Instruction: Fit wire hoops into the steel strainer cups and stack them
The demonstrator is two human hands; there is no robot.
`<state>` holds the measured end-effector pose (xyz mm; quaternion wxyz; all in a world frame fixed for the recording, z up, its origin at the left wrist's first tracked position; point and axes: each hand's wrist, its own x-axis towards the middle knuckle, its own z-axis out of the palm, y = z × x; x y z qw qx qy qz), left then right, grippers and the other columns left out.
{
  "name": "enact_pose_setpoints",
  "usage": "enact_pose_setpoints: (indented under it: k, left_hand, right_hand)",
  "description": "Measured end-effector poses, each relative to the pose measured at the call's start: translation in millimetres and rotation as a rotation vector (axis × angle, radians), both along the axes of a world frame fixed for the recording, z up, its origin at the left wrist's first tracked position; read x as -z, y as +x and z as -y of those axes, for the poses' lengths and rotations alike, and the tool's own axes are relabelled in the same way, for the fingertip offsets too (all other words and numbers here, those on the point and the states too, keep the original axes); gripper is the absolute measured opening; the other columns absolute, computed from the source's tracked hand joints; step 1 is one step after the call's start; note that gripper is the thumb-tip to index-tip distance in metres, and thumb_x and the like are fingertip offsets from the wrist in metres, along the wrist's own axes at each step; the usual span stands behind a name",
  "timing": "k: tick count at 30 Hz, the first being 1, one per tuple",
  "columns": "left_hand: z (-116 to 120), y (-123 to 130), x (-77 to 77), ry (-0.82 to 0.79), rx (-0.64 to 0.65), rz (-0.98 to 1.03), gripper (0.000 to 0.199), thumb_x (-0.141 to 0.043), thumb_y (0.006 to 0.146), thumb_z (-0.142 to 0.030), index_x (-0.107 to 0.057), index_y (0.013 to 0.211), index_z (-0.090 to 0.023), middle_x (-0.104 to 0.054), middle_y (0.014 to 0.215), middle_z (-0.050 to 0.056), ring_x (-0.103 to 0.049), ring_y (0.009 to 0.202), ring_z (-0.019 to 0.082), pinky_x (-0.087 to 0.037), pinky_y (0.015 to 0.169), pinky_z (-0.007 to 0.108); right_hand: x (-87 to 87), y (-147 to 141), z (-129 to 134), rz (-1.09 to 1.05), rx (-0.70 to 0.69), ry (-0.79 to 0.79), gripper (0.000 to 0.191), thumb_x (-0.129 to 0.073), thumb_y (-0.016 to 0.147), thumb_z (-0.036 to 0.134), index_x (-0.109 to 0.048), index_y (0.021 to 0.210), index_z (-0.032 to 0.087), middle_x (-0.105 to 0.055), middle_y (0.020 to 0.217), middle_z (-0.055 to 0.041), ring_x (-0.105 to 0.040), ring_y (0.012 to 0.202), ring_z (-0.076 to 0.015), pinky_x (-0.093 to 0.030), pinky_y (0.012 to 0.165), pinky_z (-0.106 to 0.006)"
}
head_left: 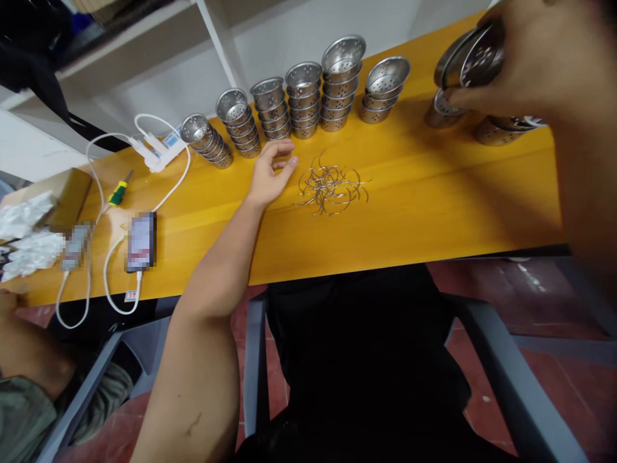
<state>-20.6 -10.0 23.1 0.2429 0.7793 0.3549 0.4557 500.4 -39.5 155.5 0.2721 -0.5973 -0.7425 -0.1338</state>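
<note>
My right hand (535, 71) is closed on a couple of nested perforated metal cups (470, 58), tipped on their side above the table at the upper right. Just below them stands another small cup (446, 109), partly covered by my fingers. More cups (501, 130) sit under my wrist, partly hidden. My left hand (272, 172) rests on the table with loosely bent fingers, the thumb apart, and nothing in it. Beside it lies a tangled heap of thin curved metal wires (332, 185). Behind it is a tall stack of perforated cups (303, 96).
Several more cup stacks (236, 122) line the back of the yellow table (434, 206). To the left are a white power strip (161, 151) with cables, a screwdriver (118, 193), a phone (141, 241) and plastic bags (33, 251). Another person's arm (29, 347) is at lower left.
</note>
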Motion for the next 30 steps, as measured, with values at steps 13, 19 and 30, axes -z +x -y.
enact_pose_setpoints:
  k: [13, 19, 30]
  left_hand:
    - [1, 16, 4.4, 0.031, 0.183, -0.013, 0.117, -0.08, 0.104, -0.107, -0.037, 0.198, -0.053, -0.062, 0.195, 0.012, -0.073, 0.179, 0.041, -0.066, 0.143, 0.064]
    - [-8, 13, 4.0, -0.016, 0.19, 0.02, 0.106, -0.082, 0.1, -0.111, -0.064, 0.181, -0.045, -0.078, 0.176, 0.007, -0.076, 0.174, 0.043, -0.056, 0.153, 0.068]
    - [10, 12, -15.4, -0.198, -0.017, 0.154, 0.1, -0.09, 0.086, -0.117, -0.084, 0.131, -0.028, -0.084, 0.124, 0.005, -0.087, 0.139, 0.036, -0.072, 0.132, 0.062]
  right_hand:
    - [-0.3, -168, 2, -0.323, -0.824, -0.463, 0.1, -0.129, 0.082, 0.043, -0.071, 0.164, 0.036, -0.086, 0.155, -0.0076, -0.085, 0.133, -0.0392, -0.075, 0.125, -0.059]
    - [55.6, -228, 0, -0.721, -0.87, -0.469, 0.109, -0.127, 0.074, 0.079, -0.063, 0.153, 0.037, -0.075, 0.162, -0.0078, -0.072, 0.123, -0.0316, -0.075, 0.101, -0.051]
    - [54.3, -242, 36, -0.791, -0.87, -0.482, 0.066, -0.114, 0.096, 0.081, -0.076, 0.11, 0.029, -0.07, 0.128, -0.0149, -0.068, 0.125, -0.0387, -0.074, 0.097, -0.053]
